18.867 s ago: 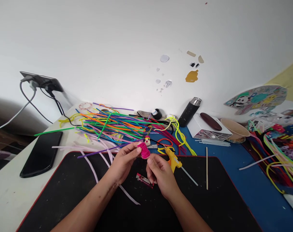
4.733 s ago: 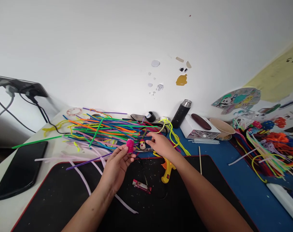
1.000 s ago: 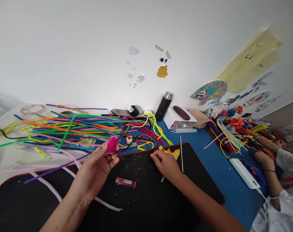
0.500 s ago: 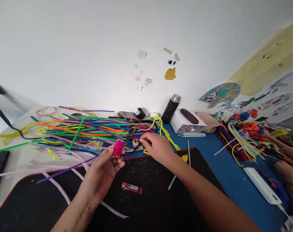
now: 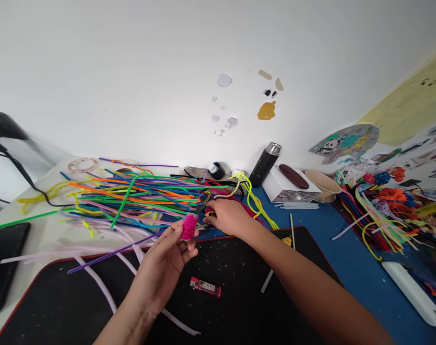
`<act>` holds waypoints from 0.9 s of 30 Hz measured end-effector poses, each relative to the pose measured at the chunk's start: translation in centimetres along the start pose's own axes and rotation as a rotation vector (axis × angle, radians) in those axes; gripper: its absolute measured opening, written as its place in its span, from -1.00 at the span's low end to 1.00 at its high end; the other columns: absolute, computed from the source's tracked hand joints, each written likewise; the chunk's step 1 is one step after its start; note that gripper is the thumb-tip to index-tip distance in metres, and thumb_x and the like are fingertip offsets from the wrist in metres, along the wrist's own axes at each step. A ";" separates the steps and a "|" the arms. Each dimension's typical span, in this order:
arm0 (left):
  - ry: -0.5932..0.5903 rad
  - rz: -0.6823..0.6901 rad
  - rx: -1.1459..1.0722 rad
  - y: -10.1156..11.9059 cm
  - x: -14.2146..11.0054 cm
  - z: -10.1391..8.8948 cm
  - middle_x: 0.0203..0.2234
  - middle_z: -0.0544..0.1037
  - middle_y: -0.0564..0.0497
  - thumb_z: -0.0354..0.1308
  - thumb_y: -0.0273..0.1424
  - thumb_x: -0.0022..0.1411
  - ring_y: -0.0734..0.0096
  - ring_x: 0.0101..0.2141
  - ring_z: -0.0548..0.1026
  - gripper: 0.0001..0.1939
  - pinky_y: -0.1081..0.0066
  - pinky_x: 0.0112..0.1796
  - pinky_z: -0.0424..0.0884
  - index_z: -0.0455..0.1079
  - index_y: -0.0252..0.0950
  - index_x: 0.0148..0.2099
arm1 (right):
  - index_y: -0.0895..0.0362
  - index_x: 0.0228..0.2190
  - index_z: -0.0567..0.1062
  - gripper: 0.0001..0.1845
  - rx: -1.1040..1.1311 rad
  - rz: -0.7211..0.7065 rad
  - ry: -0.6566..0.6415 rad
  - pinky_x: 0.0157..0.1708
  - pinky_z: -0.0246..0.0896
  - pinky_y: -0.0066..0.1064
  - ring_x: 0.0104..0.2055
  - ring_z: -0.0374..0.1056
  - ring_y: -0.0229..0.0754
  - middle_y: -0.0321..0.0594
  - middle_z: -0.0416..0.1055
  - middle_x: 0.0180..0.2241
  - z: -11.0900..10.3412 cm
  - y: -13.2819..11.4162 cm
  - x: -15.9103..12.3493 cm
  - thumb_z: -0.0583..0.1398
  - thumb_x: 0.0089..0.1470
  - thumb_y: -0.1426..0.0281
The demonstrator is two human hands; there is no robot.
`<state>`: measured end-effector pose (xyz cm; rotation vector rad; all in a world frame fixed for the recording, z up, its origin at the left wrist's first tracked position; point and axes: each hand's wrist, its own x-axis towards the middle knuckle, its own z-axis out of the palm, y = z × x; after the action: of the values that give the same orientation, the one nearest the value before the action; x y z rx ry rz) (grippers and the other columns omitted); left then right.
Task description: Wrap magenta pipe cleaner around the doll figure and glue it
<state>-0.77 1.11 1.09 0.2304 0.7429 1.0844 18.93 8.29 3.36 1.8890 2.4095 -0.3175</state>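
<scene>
My left hand (image 5: 165, 261) is raised over the black mat (image 5: 239, 306) and pinches a small pink coil of fuzzy pipe cleaner (image 5: 188, 226) between thumb and fingertips. My right hand (image 5: 229, 218) reaches across to the near edge of the big pile of coloured pipe cleaners (image 5: 138, 194). Its fingers curl down just right of the pink coil. What lies under those fingers is hidden. A red lighter (image 5: 205, 286) lies on the mat below both hands.
A yellow glue gun (image 5: 286, 241) shows partly behind my right forearm, beside a thin wooden stick (image 5: 292, 224). A black flask (image 5: 265, 164), white box (image 5: 288, 189) and bowl (image 5: 321, 181) stand by the wall. A phone (image 5: 2, 262) lies far left; a white power strip (image 5: 415, 293) far right.
My right hand has left the glue gun and moved up and left to the edge of the pipe cleaner pile, covering the small doll head. The left hand still holds the pink coil.
</scene>
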 end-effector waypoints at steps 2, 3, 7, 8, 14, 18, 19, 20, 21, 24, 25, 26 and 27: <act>-0.001 0.003 0.004 -0.1 0.1 0.0 -0.36 0.62 -0.03 0.61 -0.31 -0.01 0.40 -0.43 0.52 -0.66 0.42 -0.41 0.61 0.64 -0.33 -0.21 | 0.08 0.00 0.66 -0.64 0.016 0.003 0.007 -0.13 0.38 -0.19 -0.03 0.61 0.18 0.00 0.68 -0.07 0.1 -0.2 0.0 0.32 0.28 0.15; 0.002 0.007 0.003 -0.1 0.1 -0.1 -0.35 0.62 -0.03 0.61 -0.31 0.00 0.40 -0.42 0.53 -0.66 0.42 -0.41 0.61 0.64 -0.33 -0.21 | 0.08 0.01 0.65 -0.65 0.026 0.007 0.016 -0.12 0.38 -0.20 -0.03 0.61 0.17 -0.01 0.67 -0.06 0.1 -0.4 -0.1 0.32 0.28 0.17; 0.045 0.057 -0.030 -0.1 0.6 -0.6 -0.31 0.66 -0.03 0.60 -0.31 0.01 0.37 -0.37 0.56 -0.66 0.39 -0.33 0.64 0.65 -0.31 -0.19 | 0.04 0.07 0.60 -0.66 0.125 0.018 0.104 -0.08 0.37 -0.24 0.03 0.58 0.07 -0.09 0.64 0.03 -0.1 -0.8 -1.0 0.31 0.31 0.23; 0.058 0.079 -0.040 0.0 0.7 -0.7 -0.31 0.67 -0.03 0.60 -0.31 0.01 0.35 -0.34 0.58 -0.66 0.37 -0.29 0.65 0.65 -0.31 -0.19 | 0.03 0.07 0.60 -0.66 0.203 0.015 0.148 -0.08 0.36 -0.26 0.02 0.57 0.04 -0.11 0.64 0.03 0.0 -0.8 -1.4 0.32 0.30 0.25; 0.067 0.151 -0.046 -0.1 0.8 -0.5 -0.32 0.68 -0.02 0.51 -0.35 0.14 0.22 -0.13 0.62 -0.83 0.09 0.04 0.62 0.62 -0.27 -0.24 | -0.01 0.03 0.61 -0.63 0.763 0.074 0.269 -0.34 0.29 -0.34 -0.38 0.45 -0.18 -0.27 0.60 -0.23 2.3 -1.9 -3.9 0.35 0.21 0.17; 0.007 0.138 -0.014 -0.6 0.5 -0.3 -0.23 0.69 -0.01 0.47 -0.36 0.21 0.19 -0.07 0.61 -0.88 0.02 0.04 0.61 0.59 -0.24 -0.26 | 0.02 -0.01 0.59 -0.61 0.985 0.102 0.296 -0.39 0.26 -0.35 -0.41 0.39 -0.20 -0.30 0.55 -0.28 4.2 -3.1 -4.8 0.35 0.17 0.13; -0.006 0.138 -0.011 -0.7 0.5 -0.3 -0.22 0.70 0.00 0.46 -0.36 0.22 0.18 -0.06 0.62 -0.88 0.02 0.04 0.61 0.59 -0.24 -0.26 | 0.04 -0.02 0.58 -0.59 1.012 0.113 0.313 -0.38 0.27 -0.35 -0.41 0.39 -0.19 -0.30 0.54 -0.29 4.5 -3.4 -4.9 0.36 0.16 0.12; -0.016 0.137 -0.009 -0.8 0.5 -0.3 -0.22 0.70 0.00 0.46 -0.36 0.22 0.17 -0.06 0.62 -0.89 0.02 0.04 0.60 0.59 -0.23 -0.26 | 0.05 -0.03 0.58 -0.58 1.031 0.124 0.333 -0.36 0.28 -0.34 -0.40 0.39 -0.18 -0.30 0.54 -0.29 4.7 -3.6 -5.1 0.36 0.15 0.11; -0.020 0.136 -0.007 -0.9 0.5 -0.4 -0.22 0.70 0.01 0.46 -0.36 0.22 0.17 -0.06 0.63 -0.89 0.03 0.03 0.61 0.59 -0.23 -0.25 | 0.05 -0.03 0.57 -0.57 1.044 0.131 0.351 -0.35 0.29 -0.33 -0.39 0.40 -0.17 -0.29 0.53 -0.29 4.8 -3.8 -5.2 0.36 0.15 0.10; -0.024 0.144 -0.002 -1.0 0.4 -0.4 -0.21 0.71 0.04 0.47 -0.37 0.21 0.22 -0.10 0.64 -0.88 0.08 0.01 0.62 0.60 -0.22 -0.22 | 0.05 -0.03 0.54 -0.55 1.063 0.133 0.391 -0.33 0.33 -0.31 -0.36 0.42 -0.14 -0.29 0.53 -0.31 4.9 -4.2 -5.5 0.38 0.13 0.09; -0.031 0.148 -0.003 -1.0 0.3 -0.4 -0.20 0.72 0.04 0.47 -0.38 0.22 0.23 -0.11 0.64 -0.88 0.09 0.01 0.63 0.60 -0.22 -0.21 | 0.05 -0.04 0.54 -0.56 1.070 0.130 0.401 -0.33 0.34 -0.32 -0.36 0.42 -0.14 -0.30 0.52 -0.31 4.9 -4.3 -5.6 0.38 0.13 0.09; -0.041 0.151 -0.004 -1.0 0.3 -0.3 -0.19 0.72 0.04 0.47 -0.38 0.22 0.25 -0.11 0.64 -0.88 0.10 0.01 0.63 0.61 -0.22 -0.21 | 0.04 -0.04 0.53 -0.56 1.083 0.123 0.412 -0.32 0.35 -0.32 -0.35 0.42 -0.14 -0.30 0.52 -0.31 4.9 -4.3 -5.6 0.38 0.13 0.09; -0.052 0.153 -0.006 -0.9 0.2 -0.3 -0.19 0.72 0.04 0.46 -0.38 0.23 0.26 -0.10 0.64 -0.89 0.12 0.01 0.63 0.61 -0.23 -0.21 | 0.04 -0.05 0.53 -0.57 1.105 0.111 0.420 -0.32 0.35 -0.32 -0.35 0.42 -0.15 -0.30 0.51 -0.31 5.0 -4.4 -5.7 0.38 0.14 0.09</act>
<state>-0.25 0.82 0.27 0.3128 0.6832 1.2210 15.69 0.83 0.07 2.6533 2.5751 -1.6726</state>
